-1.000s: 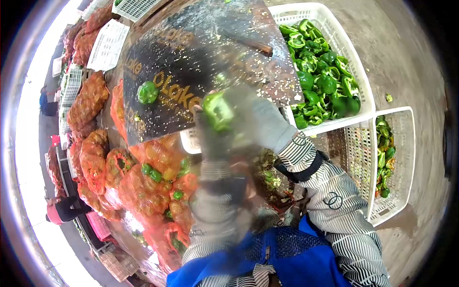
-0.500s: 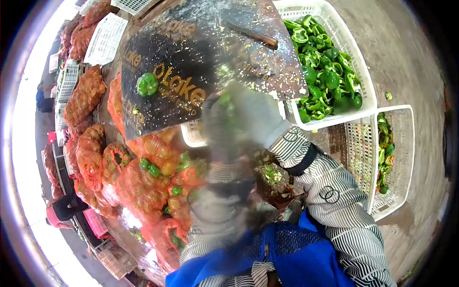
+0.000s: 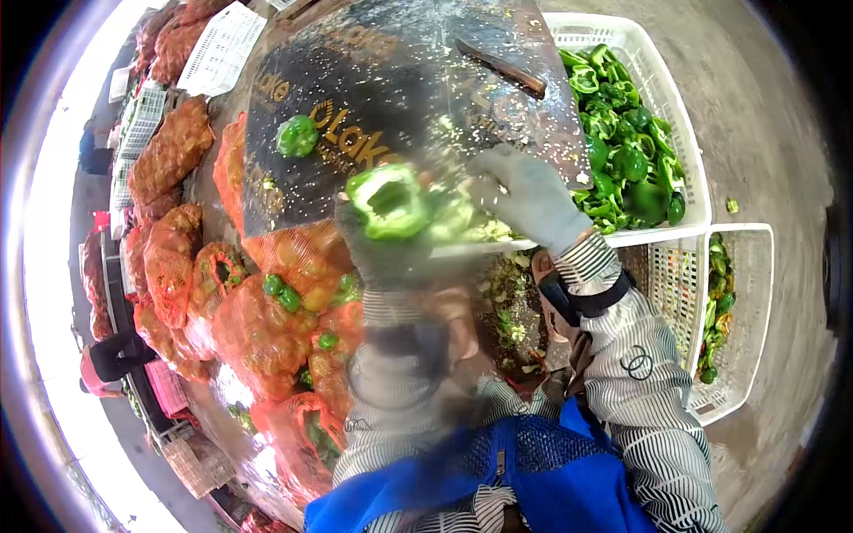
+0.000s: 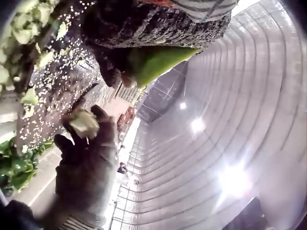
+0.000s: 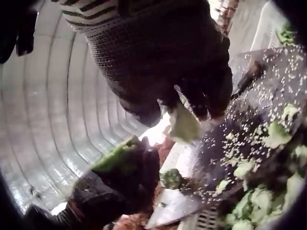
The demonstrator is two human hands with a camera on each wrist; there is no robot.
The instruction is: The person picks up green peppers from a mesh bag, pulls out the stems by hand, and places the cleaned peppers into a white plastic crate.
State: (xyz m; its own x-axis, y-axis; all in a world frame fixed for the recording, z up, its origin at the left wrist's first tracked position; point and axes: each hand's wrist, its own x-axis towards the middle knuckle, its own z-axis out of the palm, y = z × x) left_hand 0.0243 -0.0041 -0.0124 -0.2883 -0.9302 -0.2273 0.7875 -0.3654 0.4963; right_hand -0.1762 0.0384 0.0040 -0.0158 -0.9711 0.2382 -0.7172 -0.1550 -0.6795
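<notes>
A hollowed green bell pepper (image 3: pixel 402 229) is held in my dark-gloved left hand (image 3: pixel 371 258), its cut opening facing up in the head view. My right hand (image 3: pixel 524 191), in a grey glove, is apart from it on the right, over the near edge of the board. Between its thumb and fingers it pinches a pale pepper core (image 4: pixel 84 123), clearest in the left wrist view and also seen as a pale piece (image 5: pixel 184 125) below the fingers in the right wrist view. Another green bell pepper (image 3: pixel 297 137) lies on the dark printed board (image 3: pixel 391 80).
A knife (image 3: pixel 502 69) lies on the seed-strewn board. Right of it stands a white crate (image 3: pixel 697 191) of cut green peppers, with a second crate (image 3: pixel 755 320) of scraps nearer. Pale trimmings (image 3: pixel 480 226) gather below the board's near edge. Red mesh sacks (image 3: pixel 258 342) fill the left.
My hands were close together at the pepper and now stand apart. The right hand has come away to the right with the core, and the pepper's hollow inside shows.
</notes>
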